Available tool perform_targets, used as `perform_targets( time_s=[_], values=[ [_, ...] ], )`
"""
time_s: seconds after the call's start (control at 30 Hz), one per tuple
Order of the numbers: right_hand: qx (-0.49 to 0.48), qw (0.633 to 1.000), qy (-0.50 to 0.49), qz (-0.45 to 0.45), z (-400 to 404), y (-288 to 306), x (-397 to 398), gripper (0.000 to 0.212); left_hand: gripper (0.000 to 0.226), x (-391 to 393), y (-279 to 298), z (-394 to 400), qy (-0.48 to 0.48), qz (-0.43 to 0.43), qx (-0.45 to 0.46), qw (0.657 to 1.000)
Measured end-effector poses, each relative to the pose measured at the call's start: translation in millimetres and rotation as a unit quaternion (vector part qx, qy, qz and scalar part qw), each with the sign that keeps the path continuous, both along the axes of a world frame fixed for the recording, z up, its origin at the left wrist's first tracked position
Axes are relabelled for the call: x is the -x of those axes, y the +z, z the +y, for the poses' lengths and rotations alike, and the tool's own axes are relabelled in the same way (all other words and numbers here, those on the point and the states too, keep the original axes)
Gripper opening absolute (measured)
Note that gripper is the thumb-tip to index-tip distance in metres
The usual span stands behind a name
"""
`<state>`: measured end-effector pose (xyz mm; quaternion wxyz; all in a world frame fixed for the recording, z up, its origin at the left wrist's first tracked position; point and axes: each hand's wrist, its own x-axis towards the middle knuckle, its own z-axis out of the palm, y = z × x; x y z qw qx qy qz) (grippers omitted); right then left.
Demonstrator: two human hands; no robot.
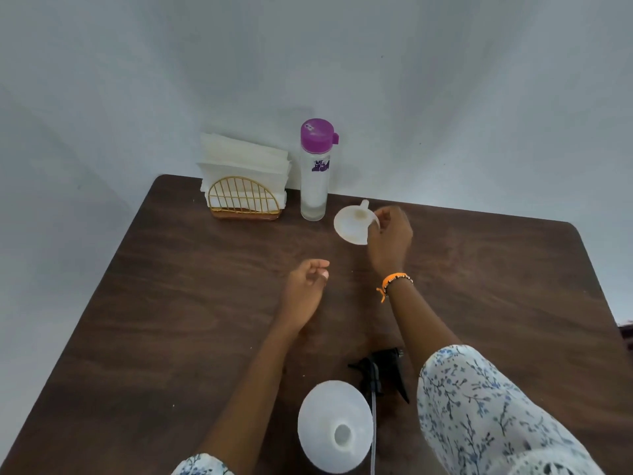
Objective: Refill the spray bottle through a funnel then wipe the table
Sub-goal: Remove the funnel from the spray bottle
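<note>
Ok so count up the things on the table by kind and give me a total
Bottles: 2, the spray bottle and the water bottle
Funnels: 1, the funnel
Spray heads: 1, the spray head
Napkin holders: 1, the napkin holder
Total: 5

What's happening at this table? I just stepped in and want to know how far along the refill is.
A person is setting up to refill the spray bottle, which stands open near them with its black sprayer head lying on the table beside it. Their right hand holds the white funnel at its rim, near the purple-capped water bottle. The left hand hovers loosely curled, holding nothing. The funnel is not yet in the bottle; napkins wait in their holder.
</note>
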<state>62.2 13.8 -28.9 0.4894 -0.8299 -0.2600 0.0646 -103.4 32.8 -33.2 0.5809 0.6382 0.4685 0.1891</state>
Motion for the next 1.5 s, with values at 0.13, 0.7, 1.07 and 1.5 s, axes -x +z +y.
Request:
perform_targets(
  time_s=[0.13,0.7,1.07,1.5],
  values=[
    [0.003,1.000,0.016,0.001,18.5,-3.9,-14.8,0.014,0.018,-5.5,-1.2,6.5,0.006,-0.002,0.007,1.000],
    [-0.011,0.998,-0.007,0.059,-32.0,15.5,6.3,0.024,0.020,9.2,22.1,-25.7,0.009,-0.058,0.040,0.997],
    [0.052,0.981,0.110,0.152,-167.0,37.0,92.2,0.015,0.025,84.8,55.1,-104.2,-0.015,-0.124,0.047,0.991],
    [0.370,0.923,0.092,-0.052,-186.4,9.7,126.7,0.043,0.019,125.8,52.1,-138.1,-0.082,-0.212,-0.009,0.974]
  ],
)
